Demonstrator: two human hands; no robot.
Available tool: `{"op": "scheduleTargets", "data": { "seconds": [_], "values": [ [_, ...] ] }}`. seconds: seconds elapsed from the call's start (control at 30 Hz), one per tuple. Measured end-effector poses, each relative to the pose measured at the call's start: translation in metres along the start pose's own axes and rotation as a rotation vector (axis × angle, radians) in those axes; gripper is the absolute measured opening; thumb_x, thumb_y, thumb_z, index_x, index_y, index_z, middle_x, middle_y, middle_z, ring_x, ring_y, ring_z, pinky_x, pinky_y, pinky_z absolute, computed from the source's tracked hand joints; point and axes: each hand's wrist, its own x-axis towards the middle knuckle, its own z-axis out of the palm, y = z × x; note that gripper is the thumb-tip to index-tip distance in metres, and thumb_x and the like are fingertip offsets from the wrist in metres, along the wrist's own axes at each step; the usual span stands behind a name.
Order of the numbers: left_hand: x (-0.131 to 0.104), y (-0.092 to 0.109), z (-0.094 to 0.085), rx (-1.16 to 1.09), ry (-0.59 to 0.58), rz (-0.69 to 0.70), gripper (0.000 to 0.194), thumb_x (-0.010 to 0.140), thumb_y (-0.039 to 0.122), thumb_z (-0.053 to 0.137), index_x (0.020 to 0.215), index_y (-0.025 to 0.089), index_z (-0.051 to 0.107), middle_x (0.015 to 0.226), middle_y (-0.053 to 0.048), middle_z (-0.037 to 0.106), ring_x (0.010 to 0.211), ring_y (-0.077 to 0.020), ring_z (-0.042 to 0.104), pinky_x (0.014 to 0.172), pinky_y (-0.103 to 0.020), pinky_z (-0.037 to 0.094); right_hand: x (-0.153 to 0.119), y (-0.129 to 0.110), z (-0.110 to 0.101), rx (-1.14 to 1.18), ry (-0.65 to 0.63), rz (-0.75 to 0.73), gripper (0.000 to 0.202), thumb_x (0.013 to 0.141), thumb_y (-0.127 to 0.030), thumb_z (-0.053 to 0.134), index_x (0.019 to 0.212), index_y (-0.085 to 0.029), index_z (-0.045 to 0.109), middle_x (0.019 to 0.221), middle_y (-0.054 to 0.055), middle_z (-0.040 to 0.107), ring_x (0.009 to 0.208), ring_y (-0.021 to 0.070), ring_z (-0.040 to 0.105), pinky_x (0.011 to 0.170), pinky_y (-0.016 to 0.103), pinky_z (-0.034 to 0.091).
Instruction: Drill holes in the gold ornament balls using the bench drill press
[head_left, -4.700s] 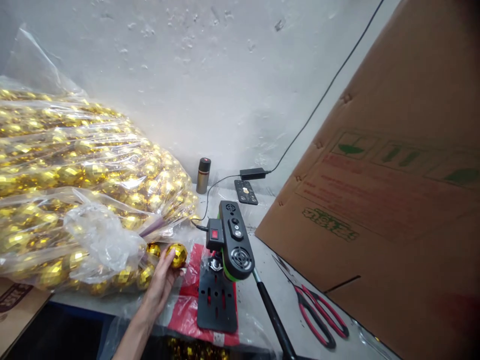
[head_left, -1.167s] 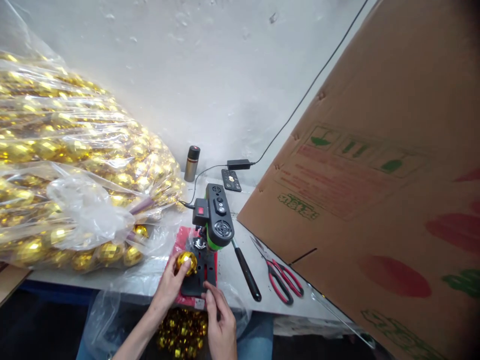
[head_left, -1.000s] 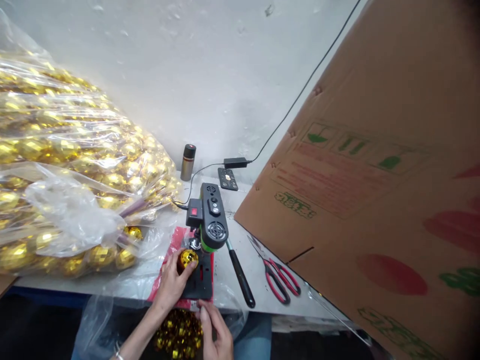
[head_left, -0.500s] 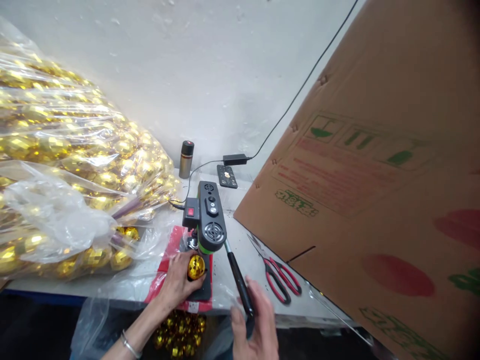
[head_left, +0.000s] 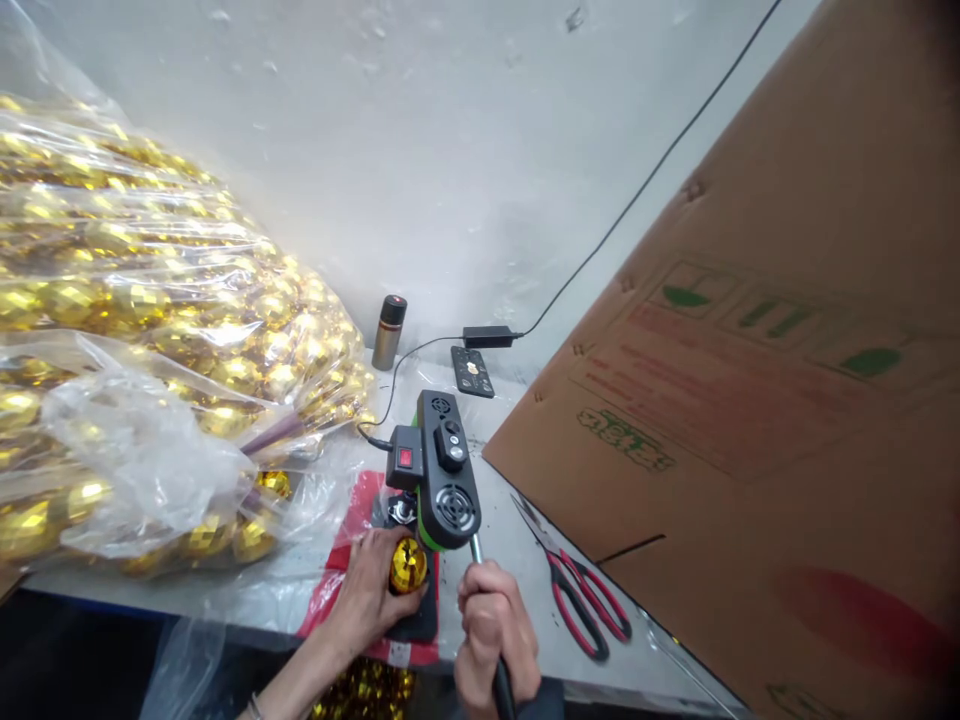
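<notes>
My left hand grips a shiny gold faceted ball between thumb and fingers. The ball sits over the dark base of a small black and green machine, just below its rounded front end. My right hand is wrapped round the black grip of the machine's lever, whose metal rod runs up under the housing. A box with a red switch is fixed to the machine's left side. Under the base lies a red sheet.
A clear bag of gold balls fills the left. Red-handled scissors lie right of the lever, beside a large cardboard box. Behind stand a bottle, a phone and a power adapter. More gold balls show below the table edge.
My right hand, open beside the lever before, has closed round its grip. My left hand keeps hold of the ball. The whole view has shifted slightly.
</notes>
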Motion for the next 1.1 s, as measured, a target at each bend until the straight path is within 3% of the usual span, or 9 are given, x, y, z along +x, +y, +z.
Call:
{"op": "scheduleTargets", "data": {
  "seconds": [0.13,0.43,0.73,0.9,1.1],
  "values": [
    [-0.001,-0.002,0.005,0.022,0.027,0.015,0.050,0.074,0.020,0.080,0.122,0.021,0.071,0.110,-0.011,0.078,0.104,-0.0349,0.073,0.093,-0.051,0.057,-0.012,0.001,0.012,-0.020,0.134,0.035,0.039,0.112,-0.022,0.039,0.073,-0.023,0.045,0.072,-0.005,0.052,0.060,0.0101,0.048,0.072,0.027,0.049],
    [-0.002,-0.001,0.005,0.016,0.033,0.021,0.050,0.074,0.023,0.081,0.124,0.021,0.072,0.110,-0.011,0.079,0.104,-0.0350,0.074,0.093,-0.050,0.058,-0.018,-0.001,0.020,-0.046,0.229,0.082,0.039,0.110,-0.018,0.038,0.072,-0.024,0.046,0.069,-0.005,0.054,0.058,0.0109,0.049,0.088,0.031,0.053],
    [0.000,0.004,0.004,-0.026,0.007,-0.033,0.051,0.073,0.020,0.081,0.123,0.020,0.072,0.113,-0.013,0.079,0.108,-0.0376,0.073,0.096,-0.054,0.057,-0.021,0.006,0.023,-0.030,0.267,0.048,0.042,0.109,-0.022,0.040,0.067,-0.024,0.044,0.067,-0.005,0.051,0.055,0.0104,0.047,0.083,0.029,0.053],
    [0.000,0.004,0.004,-0.043,-0.030,-0.062,0.054,0.073,0.020,0.083,0.126,0.019,0.071,0.117,-0.014,0.078,0.111,-0.0383,0.072,0.098,-0.054,0.056,-0.023,0.014,0.021,-0.007,0.230,0.010,0.045,0.110,-0.026,0.041,0.065,-0.023,0.044,0.067,-0.006,0.052,0.052,0.0084,0.047,0.076,0.027,0.051],
    [0.000,0.004,0.007,-0.056,-0.043,-0.089,0.057,0.072,0.018,0.083,0.127,0.019,0.070,0.120,-0.015,0.076,0.115,-0.0397,0.070,0.101,-0.056,0.054,-0.026,0.026,0.024,0.005,0.284,-0.002,0.050,0.110,-0.032,0.044,0.061,-0.022,0.044,0.062,-0.006,0.052,0.048,0.0087,0.048,0.063,0.026,0.050]
  ]
}}
